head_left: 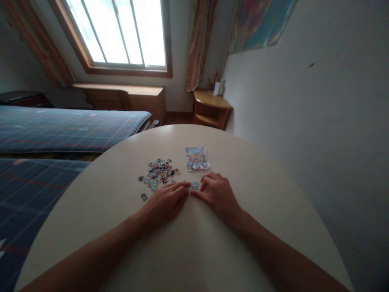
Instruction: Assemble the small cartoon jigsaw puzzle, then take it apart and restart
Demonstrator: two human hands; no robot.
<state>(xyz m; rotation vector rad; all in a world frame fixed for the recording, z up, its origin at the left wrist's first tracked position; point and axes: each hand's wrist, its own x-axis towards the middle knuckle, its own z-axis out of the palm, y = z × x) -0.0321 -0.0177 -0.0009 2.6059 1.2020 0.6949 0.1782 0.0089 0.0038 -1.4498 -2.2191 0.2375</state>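
A small patch of light-blue jigsaw pieces (194, 185) lies flat on the table between my two hands. My left hand (170, 199) rests at its left side, fingers bent together and the tips touching the patch's edge. From the right, my right hand (217, 196) curls around the patch, its thumb at the near side and its index finger at the right edge. A loose heap of jigsaw pieces (159, 172) spreads beyond my left hand, with one dark piece (144, 197) apart from it. Behind the patch lies a colourful picture sheet (197, 158) showing a penguin-like figure.
The round white table (258, 178) fills the foreground. A bed with a plaid cover (69, 125) stands to the left, and a white wall (319, 121) runs along the right. Past the table's far edge are a wooden corner shelf (211, 98) and a desk (146, 91) under the window.
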